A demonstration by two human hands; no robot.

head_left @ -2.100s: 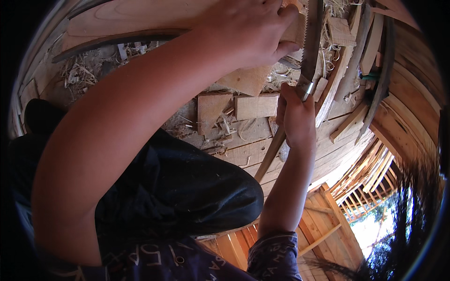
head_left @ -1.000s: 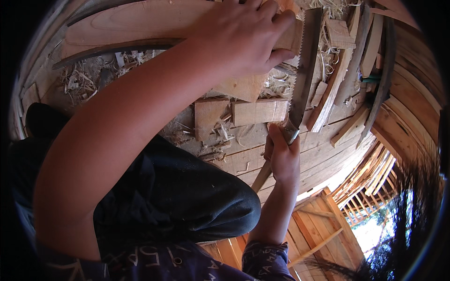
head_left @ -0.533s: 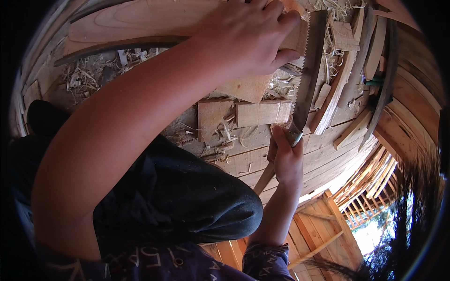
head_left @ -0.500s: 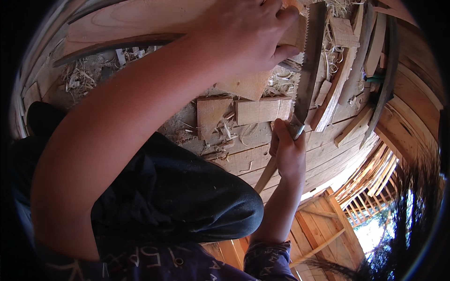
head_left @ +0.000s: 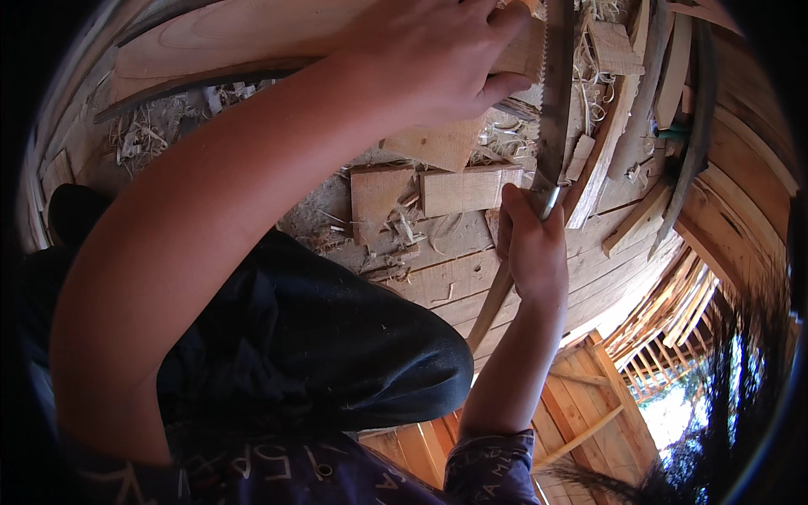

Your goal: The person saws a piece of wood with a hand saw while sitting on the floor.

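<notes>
My left hand (head_left: 429, 63) reaches across the top of the view onto a piece of wood (head_left: 523, 52). Its thumb and a finger lie apart against that piece, and the other fingertips are partly cut off by the upper edge. My right hand (head_left: 536, 248) is closed around the near end of a saw (head_left: 555, 101), where a metal pin and a wooden bar show. The saw's long, toothed metal blade points away from me, its teeth facing left, right beside the wood under my left hand. The far end of the saw is out of view.
Wood offcuts (head_left: 471, 189) and curly shavings (head_left: 143, 143) lie over the plank floor (head_left: 454, 282). A wide board (head_left: 227, 38) is at the upper left. Long wood strips (head_left: 619, 126) lie right of the saw. My bent knee (head_left: 429, 366) is close to my right forearm.
My right hand and the saw have moved away from me and slightly to the right, the blade sliding along beside the wood. My left hand has stayed nearly in place.
</notes>
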